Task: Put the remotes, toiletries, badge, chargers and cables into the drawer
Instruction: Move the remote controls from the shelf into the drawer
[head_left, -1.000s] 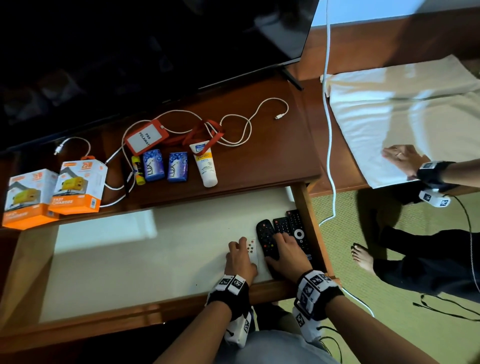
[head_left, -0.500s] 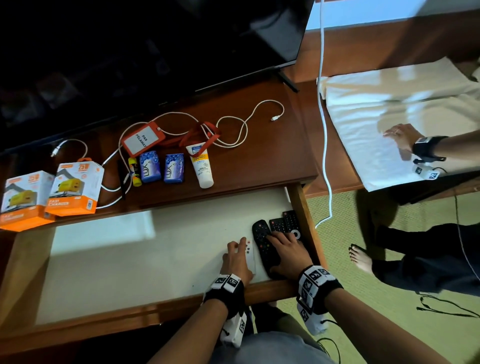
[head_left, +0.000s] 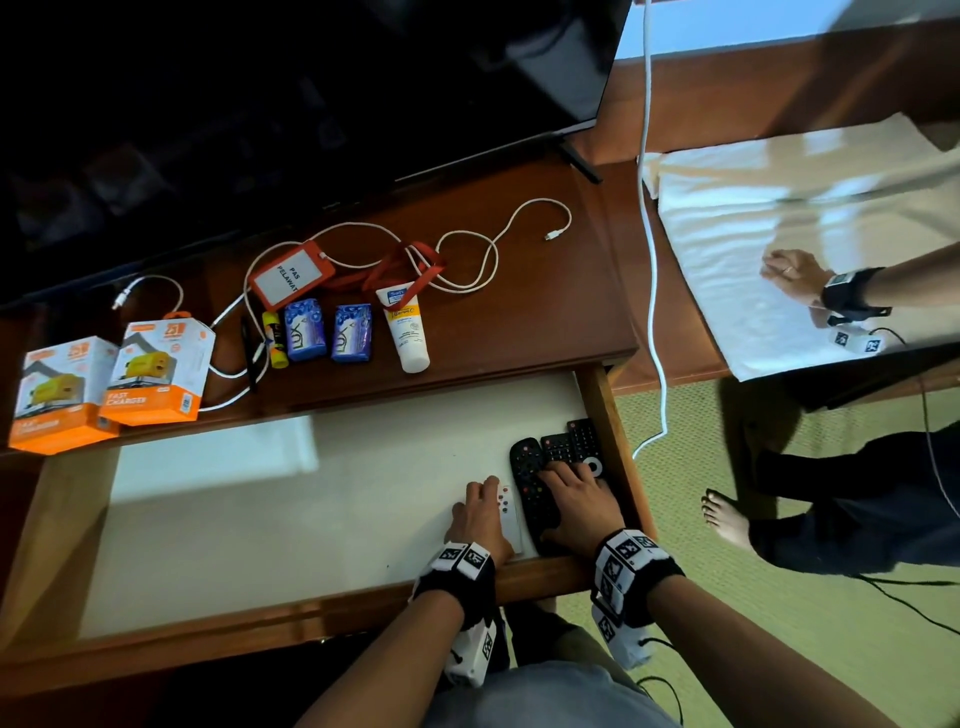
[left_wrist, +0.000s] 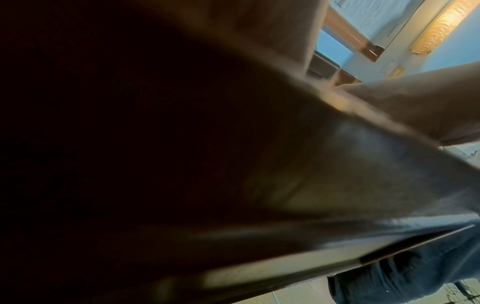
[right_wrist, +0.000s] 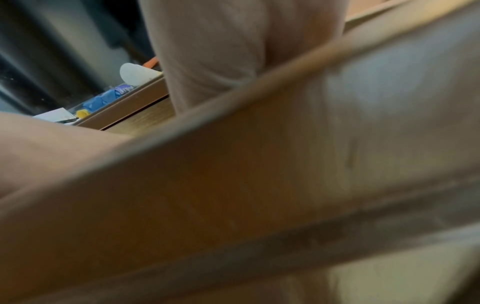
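From the head view, the left hand (head_left: 480, 514) lies flat with fingers relaxed on the white remote (head_left: 509, 514), and the right hand (head_left: 576, 499) presses the black remotes (head_left: 558, 449) flat in the drawer (head_left: 615, 441)'s right corner; squaring them against the wall would leave room for the toiletries (head_left: 327, 332), badge (head_left: 291, 273) and chargers (head_left: 156, 371) on the desk (head_left: 545, 322). Both wrist views are blurred and show no fingers
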